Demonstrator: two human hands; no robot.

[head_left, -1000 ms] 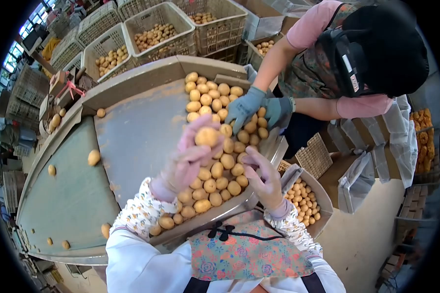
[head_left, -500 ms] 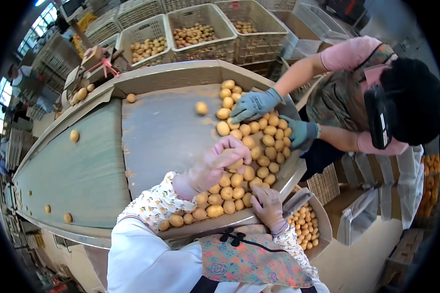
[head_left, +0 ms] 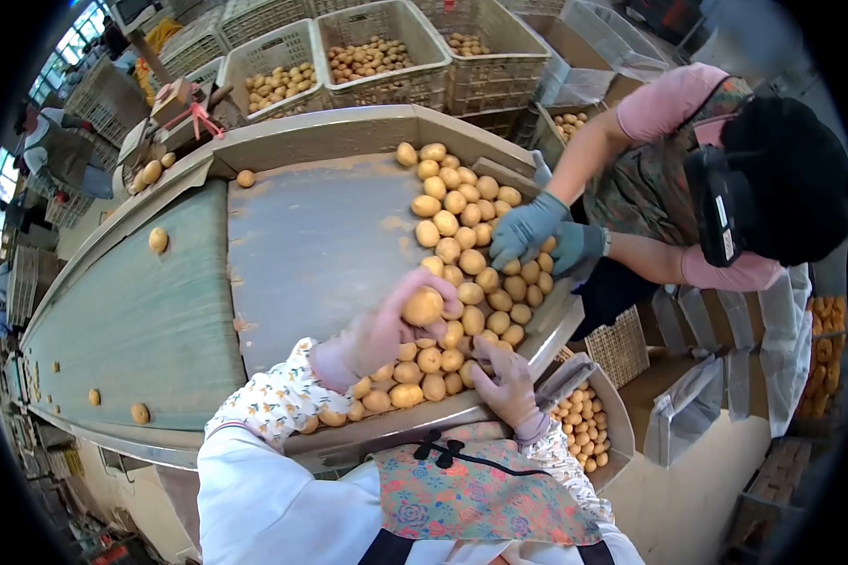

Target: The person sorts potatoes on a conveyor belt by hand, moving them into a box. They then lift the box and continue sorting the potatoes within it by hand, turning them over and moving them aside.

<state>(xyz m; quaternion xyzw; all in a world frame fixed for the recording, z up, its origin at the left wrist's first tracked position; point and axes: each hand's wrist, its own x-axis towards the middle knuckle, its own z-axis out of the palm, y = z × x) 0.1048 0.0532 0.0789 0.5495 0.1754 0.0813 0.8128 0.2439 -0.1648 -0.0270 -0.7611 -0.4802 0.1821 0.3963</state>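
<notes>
Potatoes point(head_left: 446, 250) lie packed along the right and near sides of a grey sorting table point(head_left: 316, 250). My left hand point(head_left: 377, 330), in a thin pinkish glove, is curled around one potato point(head_left: 422, 306) above the pile, with its palm side turned up toward me. My right hand point(head_left: 509, 384), gloved alike, is low over the potatoes at the near right rim. Its thumb and fingers are apart, and no potato shows in its grasp. Across the corner, a co-worker's blue-gloved hands point(head_left: 530, 229) are among the potatoes on the right side.
A green conveyor belt point(head_left: 132, 311) with a few scattered potatoes joins the table from the left. Beyond the raised rim point(head_left: 320, 132) stand crates point(head_left: 377, 66) of potatoes. Below the right corner is a bin point(head_left: 622, 443) of potatoes. Lined boxes point(head_left: 693, 405) stand at right.
My left hand has drawn back leftward and turned, bringing its potato into plain view. My right hand's fingers have spread. One co-worker's hand has moved right, beside the other.
</notes>
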